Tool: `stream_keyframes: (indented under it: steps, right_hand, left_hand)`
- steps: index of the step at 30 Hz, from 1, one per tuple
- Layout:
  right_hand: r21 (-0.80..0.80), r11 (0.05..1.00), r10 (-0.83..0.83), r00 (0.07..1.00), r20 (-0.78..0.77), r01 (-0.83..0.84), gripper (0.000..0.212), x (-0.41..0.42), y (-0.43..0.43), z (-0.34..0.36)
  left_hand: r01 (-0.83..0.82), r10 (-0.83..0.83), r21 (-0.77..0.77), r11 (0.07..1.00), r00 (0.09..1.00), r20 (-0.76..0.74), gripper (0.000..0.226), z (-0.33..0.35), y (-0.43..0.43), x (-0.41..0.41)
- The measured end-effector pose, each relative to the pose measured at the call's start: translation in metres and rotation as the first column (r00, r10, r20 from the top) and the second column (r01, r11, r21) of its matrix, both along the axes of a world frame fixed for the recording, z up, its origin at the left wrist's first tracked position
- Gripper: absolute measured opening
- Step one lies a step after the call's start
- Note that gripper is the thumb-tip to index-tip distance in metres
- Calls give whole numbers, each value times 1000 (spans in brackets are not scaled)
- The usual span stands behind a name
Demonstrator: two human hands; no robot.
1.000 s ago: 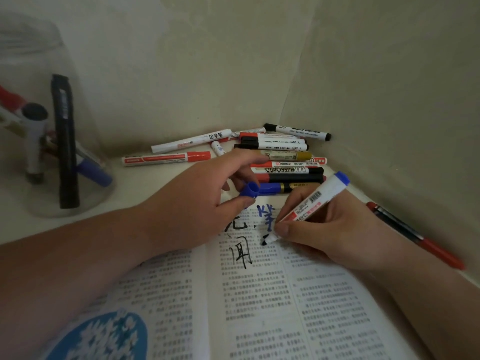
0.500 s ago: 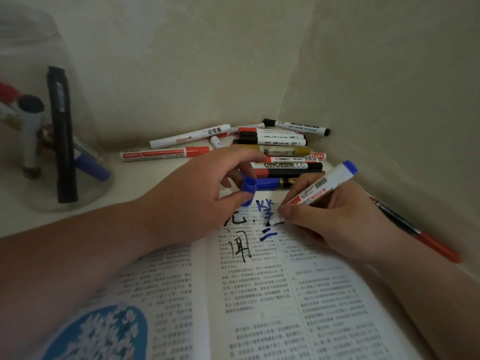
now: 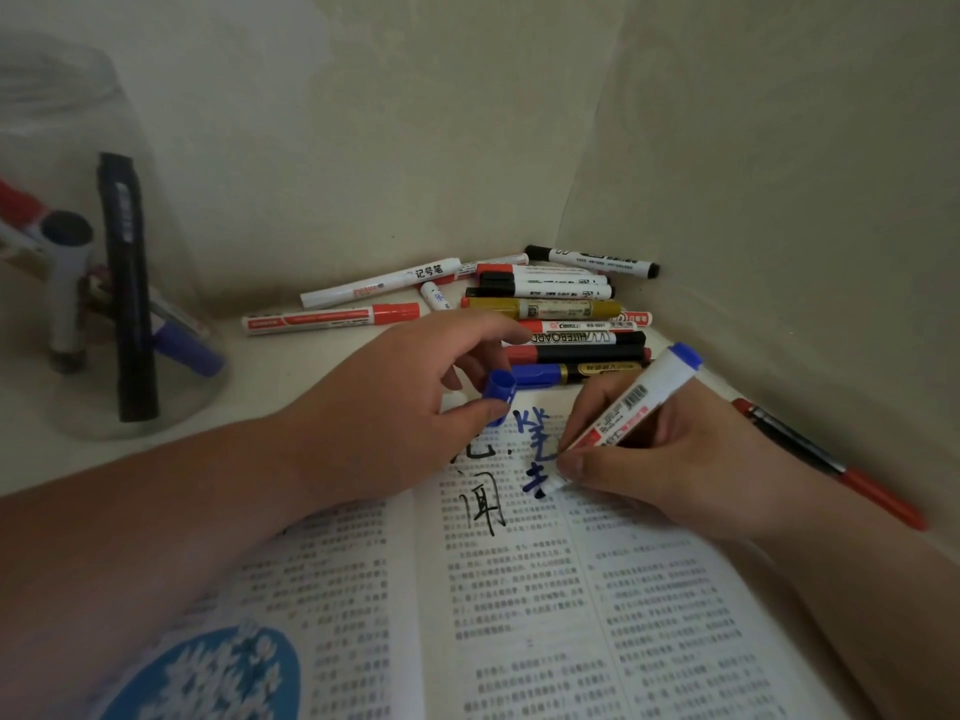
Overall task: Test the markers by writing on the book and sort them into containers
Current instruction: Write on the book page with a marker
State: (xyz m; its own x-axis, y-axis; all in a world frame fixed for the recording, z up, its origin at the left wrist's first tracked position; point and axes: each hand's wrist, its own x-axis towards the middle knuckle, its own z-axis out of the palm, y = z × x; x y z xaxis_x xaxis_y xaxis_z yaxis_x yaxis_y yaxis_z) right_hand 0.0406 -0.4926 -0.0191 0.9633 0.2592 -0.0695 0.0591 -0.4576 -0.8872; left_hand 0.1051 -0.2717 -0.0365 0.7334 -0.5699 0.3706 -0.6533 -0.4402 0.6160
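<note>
Pale walls meet in a corner behind a light tabletop [image 3: 270,366], and everything sits crowded toward that corner. Far left stands a clear glass jar [image 3: 47,111] with several markers inside: a tall black marker [image 3: 127,288] nearly upright, a white one with a dark cap [image 3: 65,283], a red-tipped one [image 3: 15,205] at the frame edge and a blue-capped one [image 3: 187,350] leaning low against the glass.

Further right, a white marker with a red cap [image 3: 332,319] lies flat on the table, apart from the main pile of markers [image 3: 550,314] — red, black, gold and white barrels stacked side by side in the corner.

In front of the pile, the left hand [image 3: 395,407] hovers over the top of the open book [image 3: 519,615], thumb and fingers curled to pinch a small blue cap [image 3: 498,394]. Below it the page carries handwritten black characters [image 3: 485,506] and, just beside them, blue characters [image 3: 535,439] over the printed text.

The right hand [image 3: 665,459] grips the white marker [image 3: 639,402] with a blue end, fingers wrapped close around its lower barrel; the barrel tilts up and to the right, and its tip touches the page at the lowest blue strokes.

Beyond that hand, near the right wall, a black-and-red pen [image 3: 831,459] lies on the table — well apart from the pile.
</note>
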Motion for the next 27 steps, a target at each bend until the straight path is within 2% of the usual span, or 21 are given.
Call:
stream_keyframes:
  steps: [9, 18, 23, 27]
  right_hand:
    - [-17, 998, -55, 998, 16, 55, 18, 1, 2, 1]
    - [11, 1000, -3, 1000, 20, 3, 19, -2, 2, 3]
    - [13, 994, 109, 994, -7, -109, 18, -6, 3, 9]
    - [-31, 998, 46, 999, -29, -47, 17, -6, 4, 9]
  left_hand:
    - [-2, 2, -17, 1000, 1000, 19, 55, -1, 0, 0]
    - [0, 0, -23, 1000, 1000, 4, 55, 0, 0, -1]
    - [3, -3, -23, 1000, 1000, 1, 56, 1, 1, -1]
    - [2, -2, -25, 1000, 1000, 6, 54, -1, 1, -1]
